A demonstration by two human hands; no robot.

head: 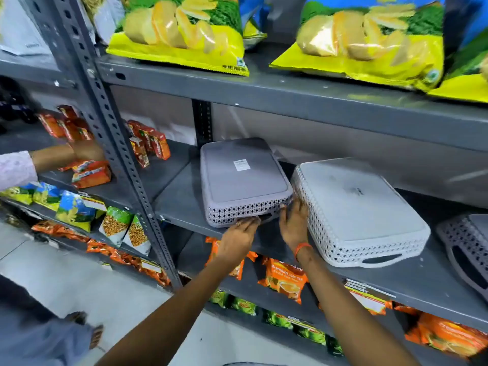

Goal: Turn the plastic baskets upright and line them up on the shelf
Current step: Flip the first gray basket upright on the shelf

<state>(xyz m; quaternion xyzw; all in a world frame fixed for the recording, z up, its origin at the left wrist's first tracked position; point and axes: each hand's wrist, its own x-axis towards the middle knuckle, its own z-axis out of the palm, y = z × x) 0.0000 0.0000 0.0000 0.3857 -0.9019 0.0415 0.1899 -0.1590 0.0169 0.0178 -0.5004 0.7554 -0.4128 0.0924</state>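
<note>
A lilac-grey plastic basket (244,178) lies upside down on the grey metal shelf (182,204), a white label on its flat bottom. My left hand (237,239) grips its near rim from below. My right hand (294,225) holds the same rim at the near right corner, fingers curled against the perforated wall. A white basket (356,207) lies upside down just to the right, touching or nearly touching the first. A third grey basket (467,247) lies overturned at the far right, cut off by the frame edge.
Big yellow chip bags (182,35) overhang the shelf above. Orange tea packs (285,278) fill the shelf below. Red cartons (150,143) stand at the shelf's left end. A slotted upright post (124,165) divides the bays. Another person's hand (84,151) reaches into the left bay.
</note>
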